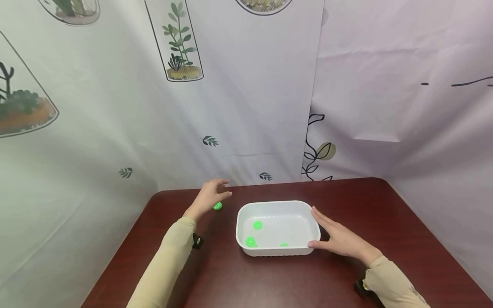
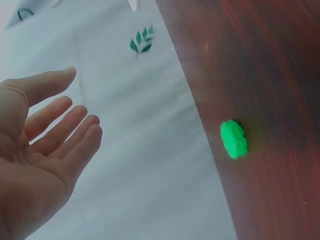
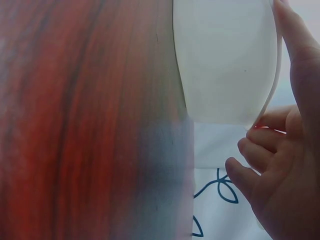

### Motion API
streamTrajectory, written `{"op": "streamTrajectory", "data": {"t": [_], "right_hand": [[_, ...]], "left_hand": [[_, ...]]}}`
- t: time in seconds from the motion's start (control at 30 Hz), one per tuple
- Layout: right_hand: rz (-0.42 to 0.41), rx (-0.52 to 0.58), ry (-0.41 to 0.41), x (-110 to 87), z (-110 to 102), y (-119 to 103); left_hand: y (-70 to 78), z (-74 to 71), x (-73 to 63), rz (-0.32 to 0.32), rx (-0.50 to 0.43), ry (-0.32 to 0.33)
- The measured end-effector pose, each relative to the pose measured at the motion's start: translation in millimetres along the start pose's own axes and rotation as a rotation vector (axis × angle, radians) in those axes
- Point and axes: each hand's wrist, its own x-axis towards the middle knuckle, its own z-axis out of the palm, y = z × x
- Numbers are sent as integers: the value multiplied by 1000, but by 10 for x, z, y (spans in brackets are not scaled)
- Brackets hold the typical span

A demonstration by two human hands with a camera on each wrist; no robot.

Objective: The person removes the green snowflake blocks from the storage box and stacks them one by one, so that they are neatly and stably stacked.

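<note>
My left hand [image 1: 209,197] hovers over the back left of the table, its fingers relaxed and holding nothing. Just below it on the tabletop lies a small bright green piece [image 2: 234,139] with a bumpy edge, apart from the fingers. A white rectangular tub [image 1: 278,251] stands to the right of that hand. Inside are several green flower-like pieces [image 1: 257,225], mostly toward its left side. At the tub's right end my right hand [image 1: 343,240] grips the rim, thumb at the front corner and fingers at the back corner. In the right wrist view the tub's outer wall [image 3: 227,65] shows beside the fingers.
The dark red wooden table [image 1: 246,282] ends at the back against a pale printed curtain [image 1: 246,107]. Curtain folds also border the left and right sides. Dark wrist-worn devices [image 1: 197,241] sit at both sleeves.
</note>
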Motion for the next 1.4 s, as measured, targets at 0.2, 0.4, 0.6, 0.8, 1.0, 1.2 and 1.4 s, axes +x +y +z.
{"op": "streamTrajectory", "data": {"t": [0.2, 0.4, 0.6, 0.8, 1.0, 1.2, 1.4], "right_hand": [[-6, 1, 8, -26, 7, -7], [10, 14, -1, -27, 23, -8], [-4, 9, 5, -25, 18, -1], [-6, 4, 0, -24, 2, -3], [-11, 2, 3, -22, 0, -6], [-20, 15, 11, -17, 1, -7], [-12, 13, 11, -13, 9, 6]], "left_hand": [[216, 142, -51, 88, 88, -75], [340, 317, -109, 157, 130, -190], [456, 463, -153, 209, 213, -298], [547, 605, -209, 237, 307, -380], [592, 724, -253, 258, 386, -420], [592, 833, -294, 249, 462, -458], [608, 913, -373, 311, 572, -489]]}}
